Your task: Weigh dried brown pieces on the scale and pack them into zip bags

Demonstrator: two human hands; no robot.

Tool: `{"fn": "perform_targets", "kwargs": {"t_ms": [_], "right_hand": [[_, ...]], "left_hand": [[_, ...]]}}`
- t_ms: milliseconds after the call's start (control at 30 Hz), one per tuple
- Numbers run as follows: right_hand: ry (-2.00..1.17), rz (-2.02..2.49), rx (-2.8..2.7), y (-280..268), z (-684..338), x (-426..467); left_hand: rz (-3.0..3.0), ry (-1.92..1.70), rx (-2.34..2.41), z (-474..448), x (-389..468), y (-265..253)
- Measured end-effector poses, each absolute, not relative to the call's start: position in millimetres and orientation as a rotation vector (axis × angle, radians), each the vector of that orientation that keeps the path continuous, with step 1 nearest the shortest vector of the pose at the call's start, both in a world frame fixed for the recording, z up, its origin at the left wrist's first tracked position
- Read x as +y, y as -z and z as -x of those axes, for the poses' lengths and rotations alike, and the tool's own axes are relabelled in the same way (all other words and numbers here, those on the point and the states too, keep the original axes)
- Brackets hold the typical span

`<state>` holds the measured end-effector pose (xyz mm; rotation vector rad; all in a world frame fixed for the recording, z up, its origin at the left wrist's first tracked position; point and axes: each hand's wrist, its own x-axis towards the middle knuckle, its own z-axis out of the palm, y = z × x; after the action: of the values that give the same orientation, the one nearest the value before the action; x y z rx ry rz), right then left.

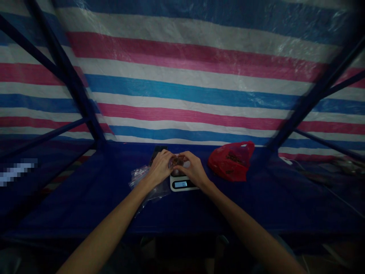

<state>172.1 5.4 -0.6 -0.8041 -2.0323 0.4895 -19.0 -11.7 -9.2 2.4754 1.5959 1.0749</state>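
Both my hands meet above a small white digital scale (184, 188), whose lit display shows 0.0. My left hand (161, 166) has its fingers closed on the left side of a small clear plastic bag (177, 161) with brown bits inside. On the opposite side, my right hand (194, 168) grips the same bag with thumb and fingers. What the brown bits are is too dim and small to tell. Beside my left wrist lies a loose pile of clear zip bags (138, 173), partly under that arm.
A red plastic bag (225, 163) holding brown pieces stands right of the scale. Behind my left hand lies a dark flat item (159, 149). Dark blue metal posts (82, 101) flank the blue tabletop (114, 156), and a striped plastic sheet (194, 97) hangs behind it.
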Motion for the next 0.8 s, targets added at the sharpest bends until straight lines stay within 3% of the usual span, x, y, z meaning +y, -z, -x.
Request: {"fn": "perform_targets", "kwargs": {"t_ms": [533, 800], "right_hand": [[-0.309, 0.538, -2.234, -15, -162, 14], [-0.424, 0.498, -2.073, -40, -160, 14]], "left_hand": [[-2.098, -1.337, 1.524, 18, -9, 8], [-1.785, -1.446, 1.291, 20, -14, -6]]}}
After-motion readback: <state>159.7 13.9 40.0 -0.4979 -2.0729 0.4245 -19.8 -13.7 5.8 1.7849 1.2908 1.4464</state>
